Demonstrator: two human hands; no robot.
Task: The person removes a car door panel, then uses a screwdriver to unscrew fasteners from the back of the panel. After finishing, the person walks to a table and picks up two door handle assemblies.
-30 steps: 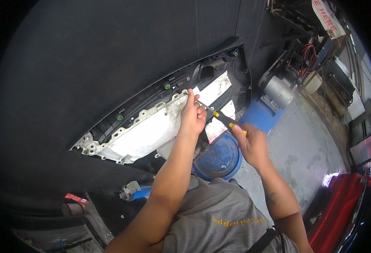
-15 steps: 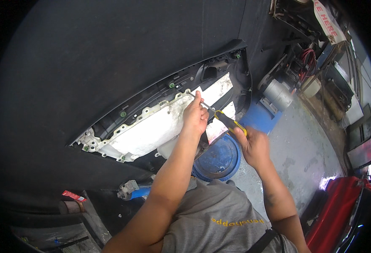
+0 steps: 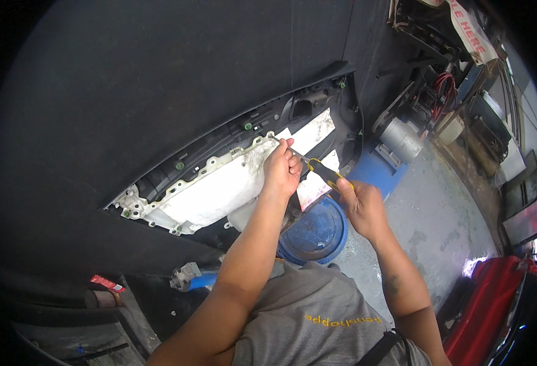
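Observation:
A car door trim panel [image 3: 345,113], black with its inner side showing, lies slanted on a dark surface. A white padded sheet [image 3: 213,186] covers much of it, edged by a pale plastic strip with holes. My right hand [image 3: 366,208] is wrapped round the end of the black and yellow handle of a screwdriver [image 3: 323,172]. The shaft slants up and left to a hole at the strip's upper end. Closed fingers of my left hand [image 3: 282,169] steady the shaft close to its tip. The tip's exact seating is too small to tell.
A blue drum [image 3: 314,235] stands below the panel, right in front of my body. To its right are a grey cylindrical motor [image 3: 401,139] and a blue object on the grey floor. A red car part [image 3: 485,305] is at the lower right. Stacked parts line the right wall.
My left thumb has come down and its fingers are drawn closer round the shaft. The right hand has turned slightly and shifted a little lower with the handle.

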